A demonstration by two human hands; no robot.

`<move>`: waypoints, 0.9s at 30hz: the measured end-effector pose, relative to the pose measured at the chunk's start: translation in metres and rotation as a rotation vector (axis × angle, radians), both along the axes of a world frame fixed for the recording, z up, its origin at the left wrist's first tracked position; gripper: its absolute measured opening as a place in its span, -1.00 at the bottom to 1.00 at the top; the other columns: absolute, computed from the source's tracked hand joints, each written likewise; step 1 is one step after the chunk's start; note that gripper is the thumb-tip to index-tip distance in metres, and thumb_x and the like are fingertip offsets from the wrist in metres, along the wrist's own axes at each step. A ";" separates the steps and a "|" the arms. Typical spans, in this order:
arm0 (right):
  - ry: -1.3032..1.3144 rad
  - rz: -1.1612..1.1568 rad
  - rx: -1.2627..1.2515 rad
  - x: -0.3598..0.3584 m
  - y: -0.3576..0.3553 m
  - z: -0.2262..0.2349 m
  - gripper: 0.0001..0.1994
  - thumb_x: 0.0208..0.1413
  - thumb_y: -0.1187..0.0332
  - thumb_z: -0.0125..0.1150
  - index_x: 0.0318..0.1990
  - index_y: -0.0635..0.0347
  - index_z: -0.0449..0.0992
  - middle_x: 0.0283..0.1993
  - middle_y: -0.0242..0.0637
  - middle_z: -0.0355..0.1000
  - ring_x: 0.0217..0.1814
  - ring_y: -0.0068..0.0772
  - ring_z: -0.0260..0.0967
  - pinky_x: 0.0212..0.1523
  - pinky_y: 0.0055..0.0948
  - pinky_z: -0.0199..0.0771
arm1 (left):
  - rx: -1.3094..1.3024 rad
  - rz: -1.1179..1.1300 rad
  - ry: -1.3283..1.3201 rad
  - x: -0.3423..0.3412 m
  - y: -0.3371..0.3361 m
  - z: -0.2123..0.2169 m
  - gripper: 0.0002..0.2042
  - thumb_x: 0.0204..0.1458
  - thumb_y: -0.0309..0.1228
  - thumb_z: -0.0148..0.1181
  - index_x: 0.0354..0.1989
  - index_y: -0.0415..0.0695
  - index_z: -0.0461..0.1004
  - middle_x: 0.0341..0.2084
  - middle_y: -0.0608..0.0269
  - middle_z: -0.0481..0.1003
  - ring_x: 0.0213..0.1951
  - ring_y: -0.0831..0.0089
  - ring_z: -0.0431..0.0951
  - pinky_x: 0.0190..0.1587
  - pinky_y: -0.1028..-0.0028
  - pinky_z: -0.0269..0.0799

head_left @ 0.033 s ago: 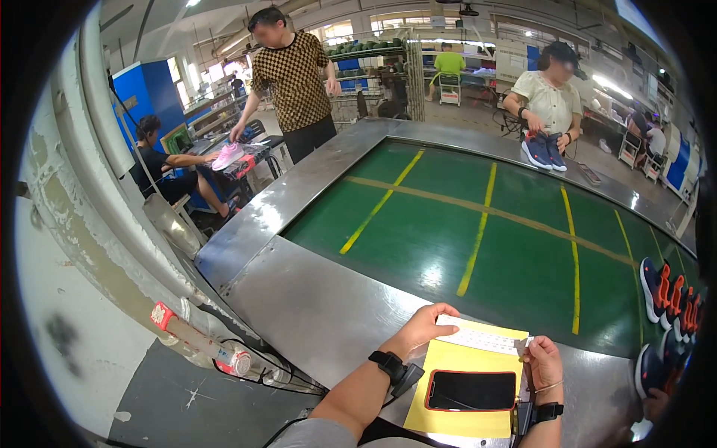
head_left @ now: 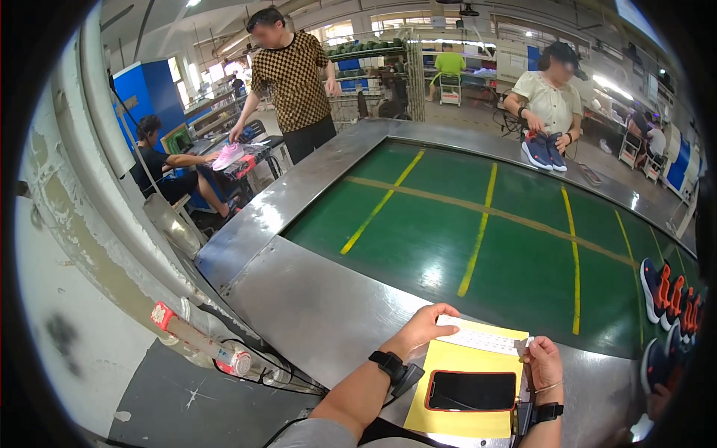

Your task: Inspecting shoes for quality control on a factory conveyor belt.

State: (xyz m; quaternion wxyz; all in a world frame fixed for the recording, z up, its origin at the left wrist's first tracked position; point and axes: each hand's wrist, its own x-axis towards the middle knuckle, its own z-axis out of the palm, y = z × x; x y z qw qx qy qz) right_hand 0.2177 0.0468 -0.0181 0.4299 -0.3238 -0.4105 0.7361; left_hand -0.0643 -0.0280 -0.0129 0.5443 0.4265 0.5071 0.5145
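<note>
Right at the near edge, a yellow rectangular paper pad (head_left: 467, 403) is lying flat on the brushed steel worktop (head_left: 321, 313), with a black-screened phone in an orange case (head_left: 472, 390) resting on its middle. A white paper strip (head_left: 482, 340) is sitting across the top edge of the pad. The person's left hand (head_left: 424, 327), wearing a black wrist strap, is pressing its fingers down on the strip's left end, fingers together and bent over it. The right hand (head_left: 544, 362), also strapped at the wrist, is pinching the strip's right end between thumb and fingertips.

Beyond the pad, a wide green conveyor belt (head_left: 485, 224) with yellow painted lines is stretching away across the worktop. At the right rim, a row of dark blue sneakers with red soles (head_left: 668, 299) is lying on the belt. On the far side, a person in a pale shirt (head_left: 549, 101) is holding a pair of dark blue shoes (head_left: 543, 151) at the belt's steel edge. To the far left, a person in a checkered brown shirt (head_left: 293, 82) is standing beside a seated person in black (head_left: 160, 168), near a pink shoe (head_left: 228, 155). A blue machine cabinet (head_left: 146, 93) is standing behind them.
</note>
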 end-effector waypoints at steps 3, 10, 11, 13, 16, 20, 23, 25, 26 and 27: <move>-0.012 0.000 -0.001 0.000 0.000 0.000 -0.94 -0.01 0.49 0.13 -0.46 0.17 0.38 -0.52 -0.39 0.37 -0.51 -0.62 0.28 -0.47 -0.69 0.27 | 0.021 0.002 -0.032 0.000 -0.001 0.000 -0.73 -0.12 -0.51 0.19 -0.21 -0.25 0.36 -0.38 0.25 0.43 -0.30 0.56 0.42 -0.22 0.58 0.33; -0.025 -0.001 0.031 0.000 0.000 0.000 -0.94 -0.01 0.49 0.13 -0.46 0.17 0.39 -0.52 -0.39 0.37 -0.50 -0.61 0.28 -0.46 -0.68 0.27 | 0.007 0.009 -0.053 0.000 0.001 -0.002 -0.74 -0.12 -0.54 0.19 -0.21 -0.25 0.36 -0.38 0.25 0.43 -0.29 0.56 0.42 -0.22 0.59 0.33; -0.024 -0.001 0.027 -0.001 -0.001 0.001 -0.94 -0.01 0.49 0.13 -0.46 0.17 0.39 -0.52 -0.39 0.37 -0.50 -0.61 0.28 -0.47 -0.68 0.27 | 0.010 0.000 -0.044 0.000 0.001 -0.002 -0.74 -0.10 -0.57 0.16 -0.20 -0.26 0.34 -0.36 0.24 0.42 -0.29 0.55 0.43 -0.21 0.57 0.35; -0.019 0.000 0.020 -0.001 -0.001 0.001 -0.94 -0.01 0.49 0.14 -0.46 0.17 0.39 -0.52 -0.39 0.37 -0.51 -0.61 0.28 -0.47 -0.68 0.27 | 0.012 -0.010 -0.036 0.000 0.000 -0.001 -0.74 -0.08 -0.60 0.14 -0.18 -0.27 0.32 -0.35 0.23 0.42 -0.28 0.53 0.44 -0.19 0.55 0.37; -0.015 -0.002 0.014 -0.001 -0.001 0.003 -0.94 -0.01 0.48 0.14 -0.46 0.16 0.39 -0.52 -0.39 0.38 -0.51 -0.61 0.28 -0.47 -0.68 0.27 | -0.002 0.000 -0.124 0.002 -0.002 0.004 -0.73 -0.09 -0.59 0.15 -0.18 -0.27 0.31 -0.35 0.23 0.41 -0.28 0.52 0.44 -0.19 0.55 0.37; -0.007 -0.006 0.019 -0.002 -0.002 0.004 -0.94 -0.01 0.48 0.14 -0.46 0.16 0.39 -0.52 -0.39 0.38 -0.52 -0.61 0.28 -0.47 -0.68 0.28 | 0.004 -0.006 -0.072 0.001 0.000 0.001 -0.73 -0.09 -0.59 0.15 -0.18 -0.26 0.32 -0.35 0.23 0.42 -0.28 0.54 0.44 -0.19 0.56 0.37; -0.009 0.000 0.026 -0.001 -0.001 0.003 -0.94 -0.01 0.49 0.14 -0.45 0.16 0.39 -0.52 -0.39 0.38 -0.52 -0.62 0.28 -0.47 -0.68 0.28 | 0.014 -0.009 -0.056 0.000 0.000 -0.001 -0.74 -0.09 -0.59 0.15 -0.18 -0.26 0.32 -0.35 0.23 0.43 -0.28 0.55 0.44 -0.19 0.56 0.37; -0.007 0.000 0.018 -0.001 -0.002 0.004 -0.94 -0.01 0.49 0.14 -0.45 0.16 0.39 -0.52 -0.39 0.38 -0.52 -0.62 0.28 -0.47 -0.68 0.28 | 0.013 -0.009 -0.046 0.000 0.000 0.000 -0.74 -0.09 -0.59 0.15 -0.19 -0.26 0.33 -0.35 0.23 0.43 -0.28 0.55 0.45 -0.20 0.56 0.37; -0.003 0.000 0.012 -0.001 -0.002 0.005 -0.95 -0.01 0.49 0.14 -0.45 0.16 0.39 -0.52 -0.39 0.38 -0.53 -0.62 0.27 -0.47 -0.68 0.28 | 0.005 -0.006 -0.050 0.001 0.000 0.001 -0.74 -0.09 -0.59 0.15 -0.19 -0.26 0.33 -0.35 0.23 0.43 -0.28 0.55 0.45 -0.20 0.56 0.37; -0.004 -0.001 0.012 -0.002 -0.003 0.005 -0.95 -0.01 0.49 0.14 -0.45 0.16 0.39 -0.52 -0.39 0.38 -0.53 -0.62 0.27 -0.47 -0.68 0.28 | -0.003 -0.003 -0.053 0.001 0.000 0.002 -0.74 -0.09 -0.60 0.15 -0.19 -0.26 0.33 -0.35 0.22 0.43 -0.28 0.54 0.45 -0.19 0.56 0.38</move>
